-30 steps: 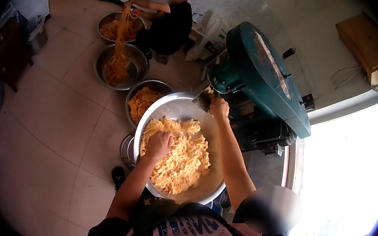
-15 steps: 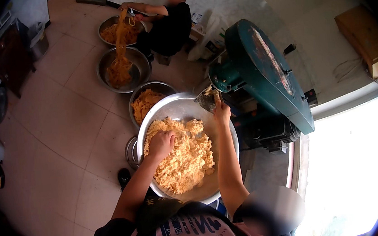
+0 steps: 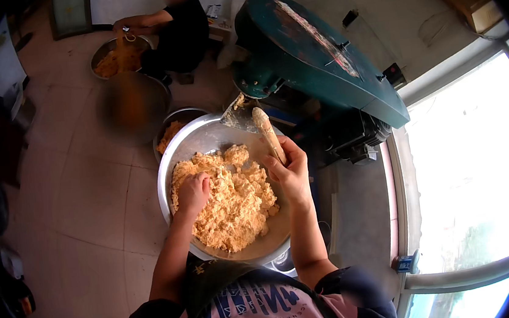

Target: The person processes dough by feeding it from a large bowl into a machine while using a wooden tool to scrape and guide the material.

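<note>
A large steel basin (image 3: pixel 165 186) stands in front of me, heaped with crumbly yellow-orange dough (image 3: pixel 235 213). My left hand (image 3: pixel 194 192) is closed with fingers curled into the dough at the left of the heap; its fingertips are partly hidden. Over the basin's right side, my right hand (image 3: pixel 292 166) grips a thick, rounded wooden stick (image 3: pixel 269 136). The stick's far end points up beside a metal chute (image 3: pixel 239 116), which has bits of dough in it and sits below the green machine (image 3: pixel 317 48).
Beyond the big basin, another basin (image 3: pixel 169 136) of orange strips stands on the tiled floor (image 3: pixel 88 212). A seated person (image 3: pixel 178 37) handles orange strips over a farther basin (image 3: pixel 104 66); one basin between is blurred. A bright window (image 3: pixel 470 175) lies at right.
The view has shifted. My right hand has drawn back from the machine's chute with the wooden stick, more of which now shows. My left hand stays at the dough.
</note>
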Motion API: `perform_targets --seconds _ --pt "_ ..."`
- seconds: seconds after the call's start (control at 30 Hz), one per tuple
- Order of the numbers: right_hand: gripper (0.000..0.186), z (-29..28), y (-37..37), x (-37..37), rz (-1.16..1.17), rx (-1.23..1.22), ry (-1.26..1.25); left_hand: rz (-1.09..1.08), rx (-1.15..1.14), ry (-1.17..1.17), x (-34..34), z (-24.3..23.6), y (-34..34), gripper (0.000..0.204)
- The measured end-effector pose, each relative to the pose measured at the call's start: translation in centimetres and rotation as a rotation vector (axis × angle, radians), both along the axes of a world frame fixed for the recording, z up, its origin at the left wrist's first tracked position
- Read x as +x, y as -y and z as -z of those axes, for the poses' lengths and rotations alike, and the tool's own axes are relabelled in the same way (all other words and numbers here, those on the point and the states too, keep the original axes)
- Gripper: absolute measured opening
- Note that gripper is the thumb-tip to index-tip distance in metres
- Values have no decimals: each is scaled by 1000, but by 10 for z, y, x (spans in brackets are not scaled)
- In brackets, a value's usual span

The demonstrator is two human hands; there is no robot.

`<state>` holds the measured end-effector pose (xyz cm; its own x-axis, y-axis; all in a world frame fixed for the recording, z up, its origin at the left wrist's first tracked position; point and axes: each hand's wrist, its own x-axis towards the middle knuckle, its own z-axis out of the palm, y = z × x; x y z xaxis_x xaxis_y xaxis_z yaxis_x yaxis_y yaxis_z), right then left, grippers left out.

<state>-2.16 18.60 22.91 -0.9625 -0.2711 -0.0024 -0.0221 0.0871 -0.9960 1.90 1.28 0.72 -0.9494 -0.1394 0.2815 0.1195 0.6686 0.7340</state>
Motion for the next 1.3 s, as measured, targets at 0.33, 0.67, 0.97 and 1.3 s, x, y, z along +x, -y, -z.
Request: perform_targets --seconds 0.33,0.67,0.97,1.3 --pt "27 -7 -3 12 -158 -327 165 -19 15 9 0 2 1 9" --pt "32 102 -4 -80 194 697 -324 -34 -7 -8 1 -1 2 5" --pt "41 157 17 -190 296 1097 -433 -50 56 -76 -1 5 4 4" --pt "48 152 31 -177 363 1172 -444 -70 76 -72 -1 2 3 5"
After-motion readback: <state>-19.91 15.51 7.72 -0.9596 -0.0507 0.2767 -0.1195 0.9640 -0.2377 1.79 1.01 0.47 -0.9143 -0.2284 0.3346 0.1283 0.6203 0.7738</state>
